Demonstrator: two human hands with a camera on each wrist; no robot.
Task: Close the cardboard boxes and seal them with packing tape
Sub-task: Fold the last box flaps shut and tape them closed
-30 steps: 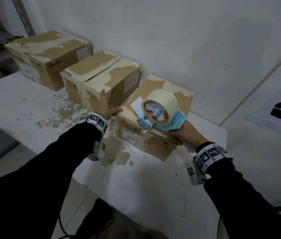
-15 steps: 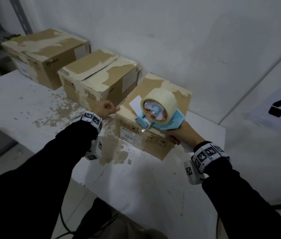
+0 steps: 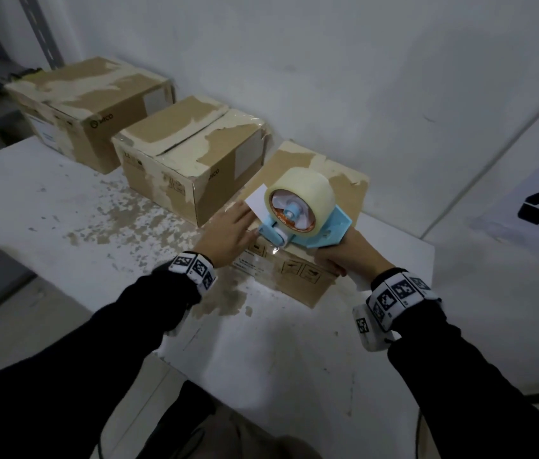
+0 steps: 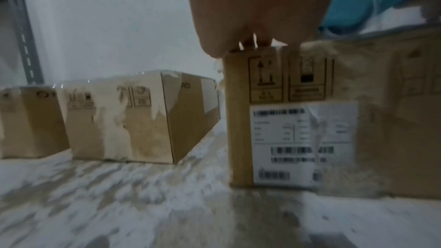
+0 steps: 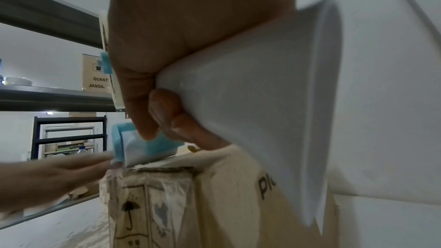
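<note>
Now we see three cardboard boxes in a row on the white table (image 3: 62,200), and the nearest box (image 3: 297,283) is the one we work on. Our right hand (image 3: 344,250) grips the blue tape dispenser (image 3: 301,213) on its top near edge, while our left hand (image 3: 228,233) lies flat there, fingers straight.
</note>
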